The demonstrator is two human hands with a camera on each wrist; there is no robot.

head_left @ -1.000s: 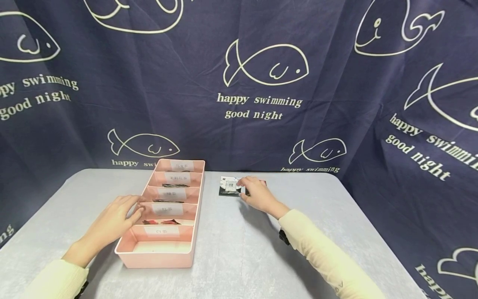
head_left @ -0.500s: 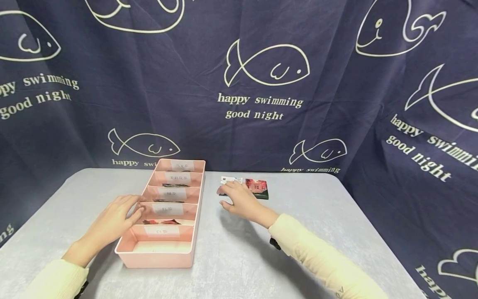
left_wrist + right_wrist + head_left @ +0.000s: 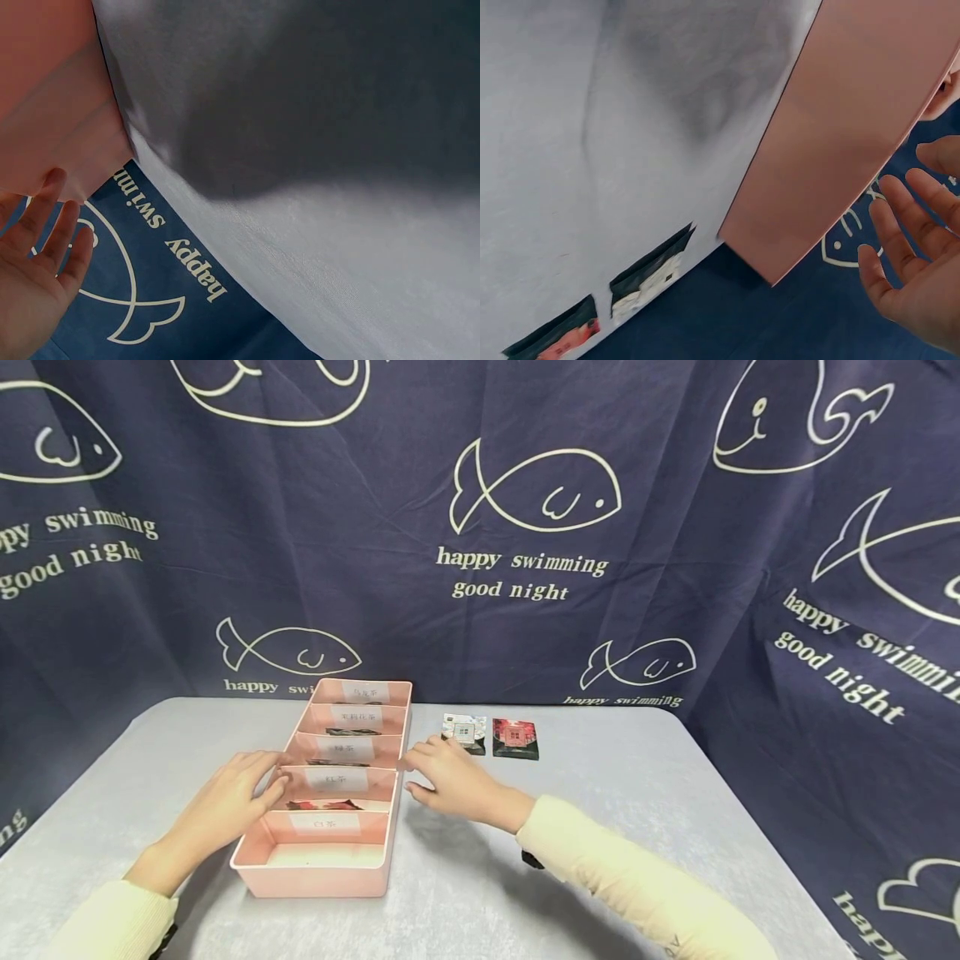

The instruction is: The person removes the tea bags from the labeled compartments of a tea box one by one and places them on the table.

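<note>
A long pink divided box (image 3: 313,882) stands on the left of the table. Over its left rim lie the fingers of my left hand (image 3: 228,800), relaxed and holding nothing; in the left wrist view these fingers (image 3: 58,244) reach up against the box's side. By the right rim, at the middle compartments, is my right hand (image 3: 459,785). The right wrist view shows its fingers (image 3: 900,238) loosely spread, with nothing in them. Behind the right hand lie two flat sachets: a white and black sachet (image 3: 468,732) and a red and black sachet (image 3: 516,739).
White paper labels with Chinese writing mark the dividers, such as the front label (image 3: 325,822). A red packet (image 3: 324,806) lies in the second compartment from the front; dark packets (image 3: 352,732) show farther back. A navy curtain (image 3: 525,643) hangs behind the grey-white table (image 3: 480,893).
My right hand has moved left and toward me, from over the sachets to the box's right rim. Both sachets lie uncovered on the table. The left hand has stayed put.
</note>
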